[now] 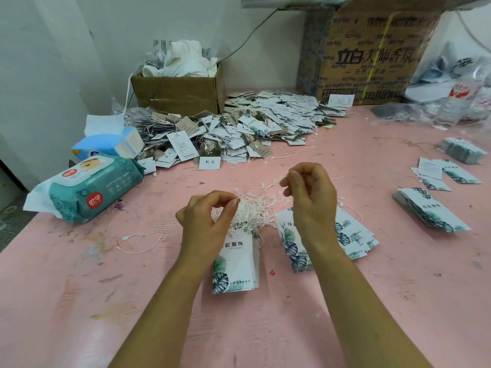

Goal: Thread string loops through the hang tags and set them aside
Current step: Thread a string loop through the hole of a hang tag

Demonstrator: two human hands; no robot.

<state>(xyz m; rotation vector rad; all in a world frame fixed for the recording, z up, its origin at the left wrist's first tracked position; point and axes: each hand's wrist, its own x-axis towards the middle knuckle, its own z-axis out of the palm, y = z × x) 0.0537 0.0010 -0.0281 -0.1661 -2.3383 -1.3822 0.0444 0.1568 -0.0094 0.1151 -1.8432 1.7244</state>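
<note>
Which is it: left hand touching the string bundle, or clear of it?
Touching. The head view shows the left hand pinching strands of the string bundle, fingertips closed on them.

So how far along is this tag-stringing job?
Done: a big heap of strung paper hang tags lies at the back of the pink table. In hand: the left hand and right hand pinch a white string loop above the tangle of loose white strings. Left: stacks of unstrung leaf-print tags under the hands and at right, seemingly plenty.
</note>
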